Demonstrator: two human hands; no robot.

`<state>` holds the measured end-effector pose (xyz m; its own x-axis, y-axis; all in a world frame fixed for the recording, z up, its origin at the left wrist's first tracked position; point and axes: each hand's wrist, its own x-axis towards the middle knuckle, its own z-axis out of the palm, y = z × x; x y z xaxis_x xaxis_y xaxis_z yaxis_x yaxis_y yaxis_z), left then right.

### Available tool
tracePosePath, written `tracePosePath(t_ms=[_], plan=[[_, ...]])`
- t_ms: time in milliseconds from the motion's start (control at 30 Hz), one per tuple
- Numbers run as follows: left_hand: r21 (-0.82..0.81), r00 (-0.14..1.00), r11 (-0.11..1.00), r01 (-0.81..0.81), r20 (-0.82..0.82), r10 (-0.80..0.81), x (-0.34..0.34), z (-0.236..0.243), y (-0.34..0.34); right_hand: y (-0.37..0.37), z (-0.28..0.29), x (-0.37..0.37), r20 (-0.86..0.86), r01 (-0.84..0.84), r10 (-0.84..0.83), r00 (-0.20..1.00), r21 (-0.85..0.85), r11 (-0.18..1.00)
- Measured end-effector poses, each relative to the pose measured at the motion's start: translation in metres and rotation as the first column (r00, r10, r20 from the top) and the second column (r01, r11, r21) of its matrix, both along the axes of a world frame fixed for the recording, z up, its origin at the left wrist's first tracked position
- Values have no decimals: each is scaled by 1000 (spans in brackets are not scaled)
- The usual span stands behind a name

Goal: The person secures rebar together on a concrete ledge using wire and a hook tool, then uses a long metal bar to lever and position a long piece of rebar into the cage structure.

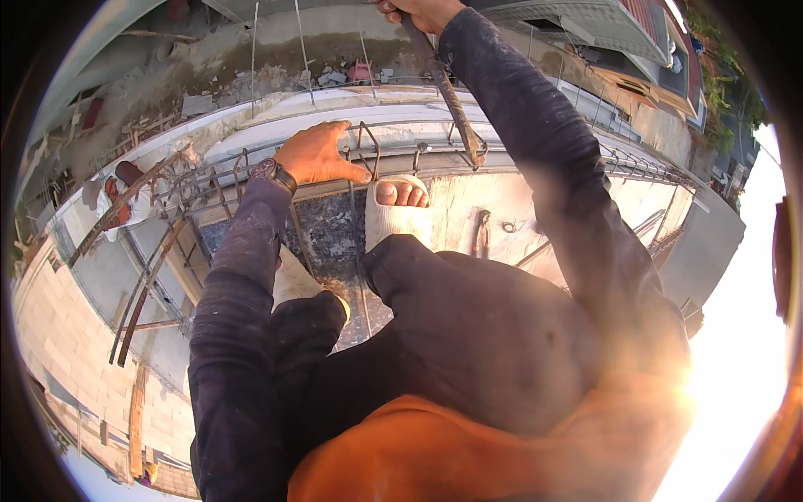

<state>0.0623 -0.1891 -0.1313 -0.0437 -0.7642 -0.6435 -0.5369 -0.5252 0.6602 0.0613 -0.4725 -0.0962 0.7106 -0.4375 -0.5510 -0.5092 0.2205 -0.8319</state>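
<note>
My left hand (322, 156), with a dark watch (276, 174) on its wrist, reaches over a cage of thin steel rebar (222, 201). Its thumb and fingers are spread beside a bent rebar stirrup (368, 149); whether it touches the steel I cannot tell. At the upper edge, my right hand (422, 12) is wrapped around a long dark metal bar (447, 88). The bar slants down to the rebar, its lower end near another upright bent bar (420, 155). The picture's edge cuts off part of that hand.
Pincers (483, 234) lie on the pale board by my sandalled foot (401, 197), next to a small wire ring (508, 227). Upright rods (303, 54) stand beyond a white ledge (242, 138). Rubble (335, 77) lies far below. Rusty bars (146, 289) project at left.
</note>
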Motion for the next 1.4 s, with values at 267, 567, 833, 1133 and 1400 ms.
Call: tracePosePath(t_ms=[267, 567, 833, 1133, 1400], plan=[[3, 995, 1000, 27, 93, -27, -2, 8, -2, -64, 66, 4, 226, 413, -356, 907, -306, 858], [36, 987, 999, -31, 156, 25, -8, 3, 3, -32, 33, -54, 153, 518, -495, 855, -248, 819], [-46, 987, 998, -37, 154, 44, -10, 0, -1, -30, 84, -100, 495, 521, -500, 711, 107, 847], [-102, 984, 995, -23, 173, 40, -13, -12, 3, -8, 107, -167, 408, 632, -510, 757, -259, 731], [16, 985, 998, 66, 158, -68, -11, 2, -5, 10, 79, -180, 463, 608, -464, 755, -228, 761]])
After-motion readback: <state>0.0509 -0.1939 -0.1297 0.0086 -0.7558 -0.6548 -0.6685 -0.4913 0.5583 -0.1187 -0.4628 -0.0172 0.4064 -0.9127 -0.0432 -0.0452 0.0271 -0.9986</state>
